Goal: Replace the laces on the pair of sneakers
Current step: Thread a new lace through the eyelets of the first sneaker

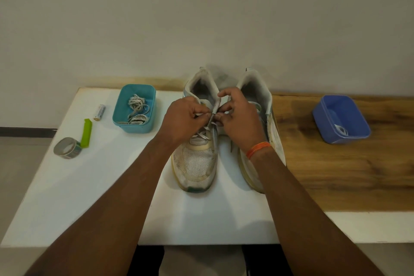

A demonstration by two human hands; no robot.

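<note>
Both hands are working a lace over the left sneaker's eyelets.

On the white tabletop [67,197] the left sneaker [197,163] is sitting toe toward the person, with the right sneaker [257,119] just beside it under the right forearm. Above the left sneaker's tongue, the left hand [182,120] is curling its fingers and pinching the grey lace [214,113]; the right hand [240,116], an orange thread band [257,149] circling its wrist, is pinching the same lace from the other side, fingertips nearly meeting. Farther left are lying a tape roll [67,148], a green clip [86,133] and a battery [99,112]; a teal tub [134,108] is holding coiled laces [136,110], and a blue tub [340,119] is sitting well apart to the right.
</note>
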